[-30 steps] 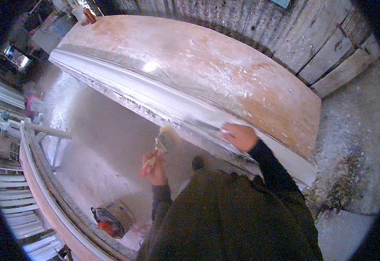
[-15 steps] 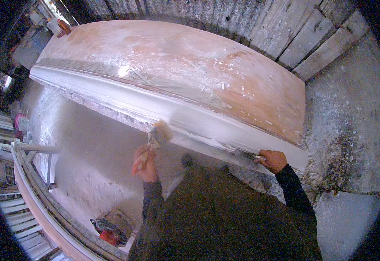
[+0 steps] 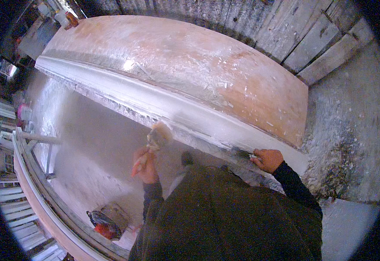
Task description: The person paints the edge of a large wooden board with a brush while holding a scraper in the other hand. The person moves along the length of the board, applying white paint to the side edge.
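1. Head view looks down on a long curved panel (image 3: 190, 65), brownish on top, with a white coated edge (image 3: 155, 102) along its near side.
2. Left hand (image 3: 145, 165) has its grip closed around the handle of a paint brush (image 3: 155, 140); the pale bristles point up and are just beside the white edge.
3. Right hand (image 3: 267, 159) rests on the white edge further right, fingers curled over something small and dark; I cannot tell what it is.
4. Below the left hand, on the white dusty floor (image 3: 90, 156), lies a red and dark bag (image 3: 103, 219).
5. Grey wooden planks (image 3: 311, 41) stand behind the panel.
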`<action>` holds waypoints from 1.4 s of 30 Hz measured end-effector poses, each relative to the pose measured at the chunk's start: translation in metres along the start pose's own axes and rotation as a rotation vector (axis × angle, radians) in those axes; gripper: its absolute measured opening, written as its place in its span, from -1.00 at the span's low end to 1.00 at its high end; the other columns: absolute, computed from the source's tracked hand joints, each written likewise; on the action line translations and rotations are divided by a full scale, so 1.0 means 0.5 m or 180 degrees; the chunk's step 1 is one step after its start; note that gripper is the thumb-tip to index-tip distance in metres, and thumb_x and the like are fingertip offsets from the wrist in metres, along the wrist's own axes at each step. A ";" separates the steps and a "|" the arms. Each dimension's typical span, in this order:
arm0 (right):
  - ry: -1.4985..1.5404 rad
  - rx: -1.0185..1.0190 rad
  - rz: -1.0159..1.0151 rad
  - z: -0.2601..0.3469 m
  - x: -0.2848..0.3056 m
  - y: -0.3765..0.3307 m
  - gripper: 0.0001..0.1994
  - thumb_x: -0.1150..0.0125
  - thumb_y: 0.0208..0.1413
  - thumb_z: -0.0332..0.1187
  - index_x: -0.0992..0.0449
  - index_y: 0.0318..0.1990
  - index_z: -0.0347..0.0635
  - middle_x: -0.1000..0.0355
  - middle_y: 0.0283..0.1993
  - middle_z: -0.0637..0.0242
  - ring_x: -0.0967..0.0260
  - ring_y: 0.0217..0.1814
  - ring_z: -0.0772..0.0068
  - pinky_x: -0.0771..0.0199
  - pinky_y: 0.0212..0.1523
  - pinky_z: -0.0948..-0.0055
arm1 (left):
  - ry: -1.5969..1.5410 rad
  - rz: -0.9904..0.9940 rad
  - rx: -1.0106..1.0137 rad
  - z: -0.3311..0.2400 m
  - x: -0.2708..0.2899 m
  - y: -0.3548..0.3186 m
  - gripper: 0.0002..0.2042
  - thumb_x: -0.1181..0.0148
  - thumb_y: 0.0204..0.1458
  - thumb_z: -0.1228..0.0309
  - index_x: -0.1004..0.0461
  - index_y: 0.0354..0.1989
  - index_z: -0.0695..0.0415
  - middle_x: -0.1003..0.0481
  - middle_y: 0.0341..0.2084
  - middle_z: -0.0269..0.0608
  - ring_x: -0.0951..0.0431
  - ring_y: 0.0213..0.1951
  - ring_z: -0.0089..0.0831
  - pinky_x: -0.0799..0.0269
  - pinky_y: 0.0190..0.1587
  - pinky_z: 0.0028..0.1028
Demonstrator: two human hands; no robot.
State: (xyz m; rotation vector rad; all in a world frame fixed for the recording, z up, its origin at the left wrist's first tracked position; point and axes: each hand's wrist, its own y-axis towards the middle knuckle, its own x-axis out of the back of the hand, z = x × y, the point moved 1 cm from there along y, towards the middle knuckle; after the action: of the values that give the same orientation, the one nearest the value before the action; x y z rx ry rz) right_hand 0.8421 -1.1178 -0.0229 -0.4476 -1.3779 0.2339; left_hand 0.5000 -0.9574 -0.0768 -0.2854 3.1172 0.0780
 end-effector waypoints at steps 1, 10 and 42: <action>-0.0001 -0.0016 0.0018 -0.015 -0.005 -0.011 -0.65 0.12 -0.03 0.03 -0.35 -0.37 -0.06 -0.39 -0.53 0.20 -0.36 -0.49 0.11 -0.32 -0.55 0.14 | 0.0033 -0.0029 0.0003 0.004 0.002 -0.003 -0.81 -0.15 -0.13 0.46 -0.35 -0.33 0.20 -0.39 -0.46 -0.27 -0.38 -0.48 -0.54 -0.34 -0.43 -0.56; 0.0038 0.0215 0.0162 0.037 0.020 0.065 -0.66 0.16 -0.01 0.03 -0.35 -0.34 -0.01 -0.39 -0.54 0.18 -0.36 -0.49 0.10 -0.30 -0.54 0.13 | -0.0065 -0.0068 0.0089 0.011 -0.017 -0.027 -0.80 -0.14 -0.14 0.45 -0.35 -0.33 0.21 -0.40 -0.47 -0.26 -0.39 -0.52 -0.52 -0.34 -0.42 -0.54; 0.0453 0.0301 0.1049 0.066 0.035 0.123 -0.56 0.28 0.01 0.10 -0.34 -0.18 -0.01 -0.37 -0.27 0.04 -0.33 -0.23 0.03 -0.31 -0.24 0.10 | -0.0077 -0.0532 0.0149 0.003 0.061 -0.010 -0.80 -0.17 -0.14 0.42 -0.34 -0.35 0.18 -0.38 -0.49 -0.29 -0.37 -0.52 -0.54 -0.33 -0.46 -0.56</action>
State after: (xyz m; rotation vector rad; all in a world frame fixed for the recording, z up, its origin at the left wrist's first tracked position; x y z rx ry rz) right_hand 0.8191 -1.0499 -0.0302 -0.6004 -1.1443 0.5249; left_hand 0.4711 -0.9677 -0.0792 -0.5375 3.0518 0.0069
